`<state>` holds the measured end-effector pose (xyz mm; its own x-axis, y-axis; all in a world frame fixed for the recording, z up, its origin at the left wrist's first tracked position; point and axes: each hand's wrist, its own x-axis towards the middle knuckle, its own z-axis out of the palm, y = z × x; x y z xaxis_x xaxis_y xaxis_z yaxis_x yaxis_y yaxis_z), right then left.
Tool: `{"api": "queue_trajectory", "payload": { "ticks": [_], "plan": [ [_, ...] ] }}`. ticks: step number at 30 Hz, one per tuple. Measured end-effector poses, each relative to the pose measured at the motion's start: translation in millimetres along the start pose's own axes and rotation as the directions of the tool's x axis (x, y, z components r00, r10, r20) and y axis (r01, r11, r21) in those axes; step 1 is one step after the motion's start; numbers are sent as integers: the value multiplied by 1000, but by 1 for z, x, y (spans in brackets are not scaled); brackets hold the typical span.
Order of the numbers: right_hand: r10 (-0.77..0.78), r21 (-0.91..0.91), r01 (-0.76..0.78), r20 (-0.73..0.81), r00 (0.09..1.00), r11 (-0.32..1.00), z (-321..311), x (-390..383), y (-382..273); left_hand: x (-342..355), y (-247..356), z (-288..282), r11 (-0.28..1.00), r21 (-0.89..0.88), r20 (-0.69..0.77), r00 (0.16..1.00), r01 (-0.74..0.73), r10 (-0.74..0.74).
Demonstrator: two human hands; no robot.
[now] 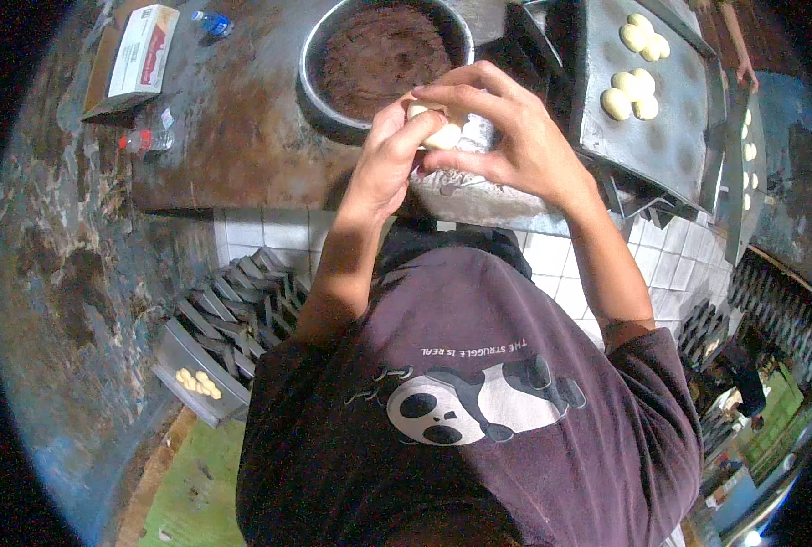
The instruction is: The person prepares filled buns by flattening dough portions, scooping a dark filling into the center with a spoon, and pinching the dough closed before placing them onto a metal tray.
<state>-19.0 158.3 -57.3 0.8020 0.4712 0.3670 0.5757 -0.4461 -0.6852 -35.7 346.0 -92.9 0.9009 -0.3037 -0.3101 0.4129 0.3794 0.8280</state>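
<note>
Just below a round metal pan of dark brown filling [374,55], my left hand [386,155] grips a pale piece of dough [442,134], thumb pressed on it. A bit of brown shows at the dough's top. My right hand [502,128] curves around the same dough, fingers arched over it and thumb below. A white floury patch [479,196] lies under my hands on the worn worktop [242,109]. To the right, a metal tray [661,155] holds several pale dough balls [641,84] in two clusters.
A white carton [137,50], a blue-labelled bottle [213,23] and a red-capped bottle [146,140] are at left. Another person's hand [745,73] holds a dough tray [734,214] at right. Stacked trays [224,310] stand below, one with dough pieces [196,383].
</note>
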Motion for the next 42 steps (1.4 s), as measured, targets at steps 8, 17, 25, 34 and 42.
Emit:
{"api": "queue_trajectory", "payload": {
  "ticks": [8,17,25,34,42],
  "plan": [
    [564,709,-357,-69,823,608,9,-19,7,-1,31,19,998,49,-58,997,-38,41],
    [653,990,65,35,756,-129,15,-51,4,37,18,110,892,249,120,926,-377,358],
    [590,846,54,-415,693,531,-45,-91,41,56,-25,188,894,-35,281,854,-446,437],
    [490,733,26,-480,728,679,-111,-147,46,55,-41,256,888,-85,404,799,-452,445],
    [609,411,-502,-185,771,761,-236,-184,63,121,-109,278,655,511,489,815,-557,311]
  ]
}}
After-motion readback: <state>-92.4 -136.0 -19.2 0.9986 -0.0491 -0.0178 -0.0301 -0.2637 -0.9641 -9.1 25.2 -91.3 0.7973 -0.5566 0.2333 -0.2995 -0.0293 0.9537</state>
